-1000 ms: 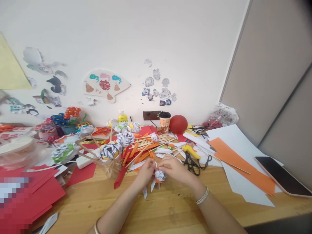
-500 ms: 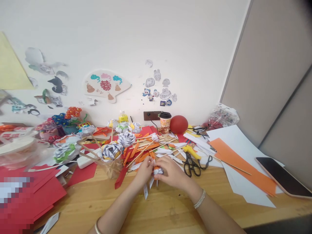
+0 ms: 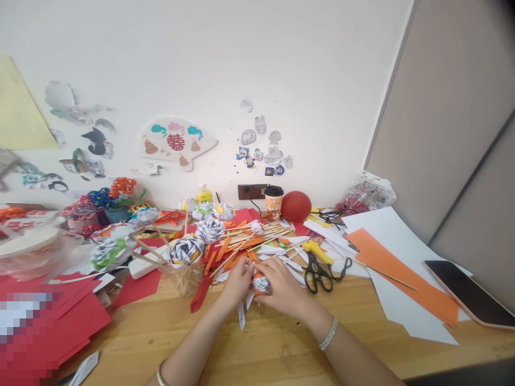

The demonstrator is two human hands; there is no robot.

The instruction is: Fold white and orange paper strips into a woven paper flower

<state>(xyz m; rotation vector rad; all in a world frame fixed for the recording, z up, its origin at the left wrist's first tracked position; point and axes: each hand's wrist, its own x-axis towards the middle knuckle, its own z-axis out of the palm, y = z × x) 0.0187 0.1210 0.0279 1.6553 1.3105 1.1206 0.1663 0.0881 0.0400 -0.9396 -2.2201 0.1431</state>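
Both of my hands meet over the wooden table [image 3: 273,343] around a small paper flower [image 3: 260,282] of white printed and orange paper. My left hand [image 3: 238,283] pinches its left side with curled fingers. From the right, my right hand [image 3: 284,287] wraps around it, a bracelet on the wrist. White pointed paper strips [image 3: 242,315] hang below the flower. A heap of orange strips and wooden sticks [image 3: 237,244] lies just behind my hands.
Black scissors [image 3: 317,274] and a yellow tool [image 3: 316,250] lie right of my hands. Finished paper flowers on sticks [image 3: 185,249] stand at the left, with red paper sheets [image 3: 72,316]. Orange paper [image 3: 398,273], white sheets and a phone [image 3: 466,292] are at the right. A cup [image 3: 273,202] stands by the wall.
My hands have closed in tighter around the paper flower and turned it, so that orange paper now shows on top. The view has shifted slightly.
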